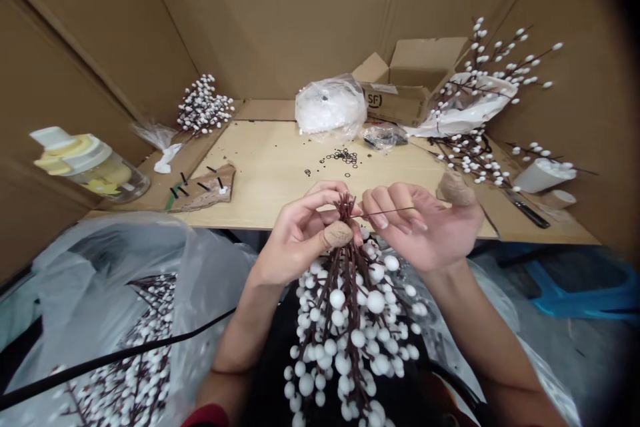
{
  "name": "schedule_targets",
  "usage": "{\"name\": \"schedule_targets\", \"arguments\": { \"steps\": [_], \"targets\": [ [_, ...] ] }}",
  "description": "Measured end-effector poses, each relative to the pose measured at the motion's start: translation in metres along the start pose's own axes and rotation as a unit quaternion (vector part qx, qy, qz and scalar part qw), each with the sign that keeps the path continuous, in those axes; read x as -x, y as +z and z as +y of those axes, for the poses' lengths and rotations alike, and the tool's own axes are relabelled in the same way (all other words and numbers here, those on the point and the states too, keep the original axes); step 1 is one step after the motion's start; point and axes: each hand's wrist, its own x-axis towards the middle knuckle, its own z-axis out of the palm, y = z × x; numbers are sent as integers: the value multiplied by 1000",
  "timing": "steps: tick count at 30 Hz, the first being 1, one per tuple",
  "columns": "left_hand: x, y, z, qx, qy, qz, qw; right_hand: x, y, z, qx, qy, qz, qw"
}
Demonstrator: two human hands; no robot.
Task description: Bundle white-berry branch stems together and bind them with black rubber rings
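A bunch of dark stems with white berries (354, 300) hangs head down in front of me, its cut stem ends pointing up. My left hand (305, 233) is closed round the stems just below those ends, its thumb wrapped in tan tape. A thin dark wire (387, 212) runs from the stems to the right. The curled fingers of my right hand (420, 223) hold this wire, while its tan-taped thumb is raised away from them.
Small black rings (344, 157) lie on the table (260, 160). Behind are a white plastic bundle (331, 105) and an open carton (400, 97). A black-handled knife (531, 211) and berry branches are right. A bottle (93, 163) stands left, above a bag (200, 267) of berry stems.
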Motion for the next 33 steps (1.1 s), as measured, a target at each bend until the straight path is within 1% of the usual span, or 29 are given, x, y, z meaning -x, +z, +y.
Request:
{"name": "schedule_targets", "arguments": {
  "steps": [2, 4, 7, 9, 12, 15, 17, 19, 21, 24, 27, 30, 33],
  "targets": [
    [1, 0, -1, 15, -3, 29, 999, 3, 0, 0, 40, -4, -13, 999],
    [2, 0, -2, 23, -13, 55, 998, 6, -1, 0, 68, -12, -46, 997],
    [3, -1, -4, 21, -5, 68, 997, 12, -3, 0, 67, -16, -79, 994],
    [4, 0, -5, 9, 16, 69, 997, 16, -4, -2, 37, -4, -62, 997],
    [6, 2, -7, -35, 57, 79, 995, 21, -2, -5, -32, 51, -1, 998],
    [11, 9, -8, -99, 91, 94, 986, 24, 1, -10, -70, 111, 60, 990],
    [15, 14, -10, -137, 110, 118, 977, 26, 5, -13, -79, 145, 84, 983],
    [19, 18, -12, -167, 124, 141, 968, 27, 7, -14, -85, 168, 91, 978],
    [23, 22, -16, -199, 134, 155, 958, 27, 9, -15, -84, 172, 90, 977],
    [28, 23, -22, -269, 148, 170, 936, 26, 8, -18, -56, 179, 73, 980],
    [33, 23, -25, -325, 161, 147, 920, 21, 5, -25, -39, 212, 46, 975],
    [37, 23, -27, -340, 153, 102, 922, 16, 0, -36, -32, 263, 8, 964],
    [40, 24, -30, -345, 115, 77, 928, 12, -2, -46, 2, 299, -48, 953]
  ]
}}
